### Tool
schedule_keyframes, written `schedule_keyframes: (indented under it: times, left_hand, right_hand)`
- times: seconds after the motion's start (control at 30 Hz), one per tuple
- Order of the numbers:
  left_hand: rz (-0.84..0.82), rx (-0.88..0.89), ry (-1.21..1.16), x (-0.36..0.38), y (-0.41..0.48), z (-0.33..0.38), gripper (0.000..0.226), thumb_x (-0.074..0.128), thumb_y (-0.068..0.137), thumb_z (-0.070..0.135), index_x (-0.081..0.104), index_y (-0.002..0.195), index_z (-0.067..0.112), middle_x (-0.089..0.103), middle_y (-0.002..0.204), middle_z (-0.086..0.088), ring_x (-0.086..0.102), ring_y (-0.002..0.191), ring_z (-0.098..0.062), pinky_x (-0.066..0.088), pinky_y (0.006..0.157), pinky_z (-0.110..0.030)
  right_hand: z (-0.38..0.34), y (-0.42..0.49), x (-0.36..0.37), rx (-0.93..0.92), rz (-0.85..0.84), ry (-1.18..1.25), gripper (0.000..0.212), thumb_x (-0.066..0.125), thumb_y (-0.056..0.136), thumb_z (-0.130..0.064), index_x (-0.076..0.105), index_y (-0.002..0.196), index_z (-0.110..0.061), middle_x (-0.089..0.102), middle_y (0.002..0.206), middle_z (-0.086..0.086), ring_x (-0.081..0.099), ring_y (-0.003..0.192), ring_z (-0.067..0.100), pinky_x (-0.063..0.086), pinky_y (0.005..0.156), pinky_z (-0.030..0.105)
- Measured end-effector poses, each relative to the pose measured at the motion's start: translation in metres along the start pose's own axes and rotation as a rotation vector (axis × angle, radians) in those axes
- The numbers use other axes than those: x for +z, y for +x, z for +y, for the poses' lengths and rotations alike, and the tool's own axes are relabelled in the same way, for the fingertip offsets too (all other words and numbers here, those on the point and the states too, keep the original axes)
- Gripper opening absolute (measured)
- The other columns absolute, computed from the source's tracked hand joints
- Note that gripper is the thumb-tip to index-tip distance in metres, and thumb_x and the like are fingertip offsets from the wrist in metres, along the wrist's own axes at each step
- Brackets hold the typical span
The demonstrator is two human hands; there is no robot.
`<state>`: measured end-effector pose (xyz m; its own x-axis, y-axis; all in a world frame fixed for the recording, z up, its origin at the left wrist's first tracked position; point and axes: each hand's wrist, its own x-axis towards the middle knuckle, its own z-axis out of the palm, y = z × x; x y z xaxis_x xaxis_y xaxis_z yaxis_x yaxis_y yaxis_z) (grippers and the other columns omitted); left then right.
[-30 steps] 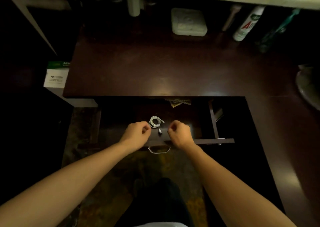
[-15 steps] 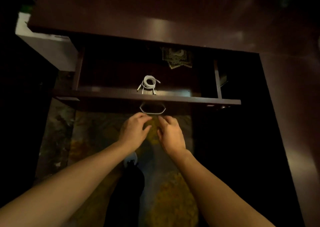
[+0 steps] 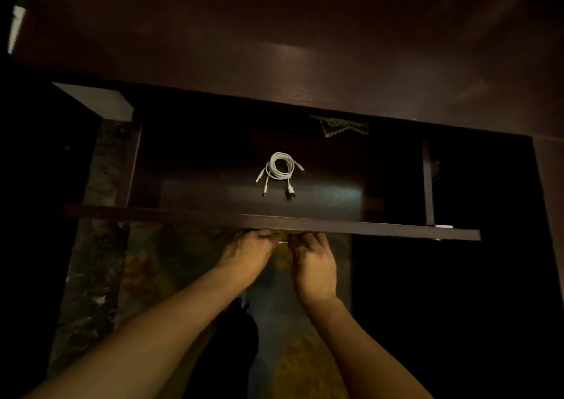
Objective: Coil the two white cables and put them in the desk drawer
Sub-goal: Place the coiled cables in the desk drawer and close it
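Since the dark desk (image 3: 274, 47) fills most of the view, start there: its drawer (image 3: 213, 215) is pulled well out, front panel toward the person. L hand (image 3: 247, 253) & R hand (image 3: 314, 266) sit close together, not touching, under the middle of that panel. Their fingertips are tucked out of sight by the handle (image 3: 283, 242), so can't tell if they grip it. Both white cables (image 3: 279, 168) lie coiled in one bundle mid-drawer, plugs trailing frontward. Prob. only closing is left: push evenly w/ both hands, straight in & slowly, so the coil doesn't slide or spring loose, fingers clear of the gap.
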<state>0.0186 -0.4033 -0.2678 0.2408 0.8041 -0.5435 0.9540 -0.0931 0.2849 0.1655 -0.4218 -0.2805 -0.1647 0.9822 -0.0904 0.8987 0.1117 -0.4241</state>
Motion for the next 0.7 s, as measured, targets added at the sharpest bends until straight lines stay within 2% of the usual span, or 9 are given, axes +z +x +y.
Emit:
schedule_keyframes:
  times: [0.03,0.1,0.2,0.3,0.37,0.53,0.63,0.7]
  left_hand:
    - [-0.014,-0.008,0.028,-0.006,0.005,-0.002,0.036,0.039,0.101,0.037,0.05,0.136,0.034,0.052,0.141,-0.001,0.056,0.12,-0.03,0.046,0.098,-0.037]
    - [-0.022,-0.021,0.049,-0.019,0.015,-0.003,0.036,0.038,0.101,0.037,0.051,0.135,0.035,0.053,0.139,-0.001,0.056,0.12,-0.03,0.046,0.098,-0.038]
    - [-0.012,-0.029,0.051,-0.037,0.035,-0.005,0.034,0.039,0.101,0.037,0.056,0.13,0.033,0.058,0.134,-0.002,0.059,0.116,-0.03,0.048,0.095,-0.038]
    - [0.003,-0.049,0.064,-0.05,0.058,-0.011,0.032,0.043,0.1,0.029,0.06,0.128,0.03,0.062,0.128,-0.005,0.062,0.111,-0.03,0.051,0.092,-0.037]
    - [0.025,-0.072,0.065,-0.058,0.073,-0.016,0.03,0.045,0.098,0.026,0.063,0.123,0.028,0.065,0.122,-0.007,0.064,0.107,-0.03,0.054,0.089,-0.037]
    - [0.047,-0.119,-0.055,-0.086,0.105,-0.023,0.025,0.05,0.097,0.024,0.07,0.111,0.023,0.068,0.11,-0.008,0.066,0.097,-0.028,0.055,0.081,-0.036]
    - [0.023,-0.15,-0.084,-0.1,0.125,-0.026,0.025,0.05,0.097,0.024,0.07,0.112,0.023,0.068,0.112,-0.006,0.065,0.097,-0.025,0.049,0.076,-0.032]
    - [-0.004,-0.193,-0.154,-0.108,0.136,-0.029,0.028,0.047,0.098,0.027,0.067,0.118,0.023,0.065,0.121,-0.005,0.061,0.106,-0.025,0.047,0.082,-0.033]
  right_hand:
    - [0.0,0.006,-0.002,0.015,-0.009,-0.002,0.021,0.069,0.078,-0.006,0.076,0.096,-0.016,0.071,0.107,0.002,0.046,0.107,0.014,0.039,0.09,0.01]
    - [-0.001,0.021,-0.004,0.004,-0.026,-0.068,0.02,0.069,0.079,-0.011,0.077,0.095,-0.017,0.071,0.107,-0.001,0.048,0.108,0.017,0.047,0.083,0.019]
    - [-0.006,0.049,-0.009,0.056,-0.07,-0.076,0.017,0.068,0.079,-0.013,0.077,0.093,-0.018,0.071,0.107,-0.001,0.054,0.106,0.02,0.049,0.075,0.024]
    - [-0.008,0.076,-0.015,0.031,-0.128,-0.134,0.016,0.068,0.079,-0.011,0.078,0.092,-0.013,0.071,0.107,0.004,0.059,0.109,0.029,0.056,0.077,0.034]
    - [-0.01,0.095,-0.019,0.032,-0.154,-0.137,0.014,0.071,0.078,-0.012,0.078,0.091,-0.013,0.071,0.107,0.006,0.06,0.107,0.031,0.058,0.076,0.036]
    - [-0.015,0.139,-0.034,0.005,-0.187,-0.125,0.017,0.062,0.084,-0.011,0.076,0.093,-0.008,0.07,0.109,0.012,0.056,0.11,0.035,0.053,0.085,0.039]
    - [-0.019,0.163,-0.04,0.003,-0.229,-0.126,0.025,0.055,0.087,-0.01,0.074,0.103,-0.007,0.067,0.117,0.012,0.051,0.118,0.035,0.051,0.089,0.04]
    - [-0.018,0.18,-0.044,0.003,-0.245,-0.129,0.028,0.055,0.087,-0.01,0.073,0.108,-0.007,0.065,0.121,0.012,0.049,0.122,0.035,0.052,0.087,0.04]
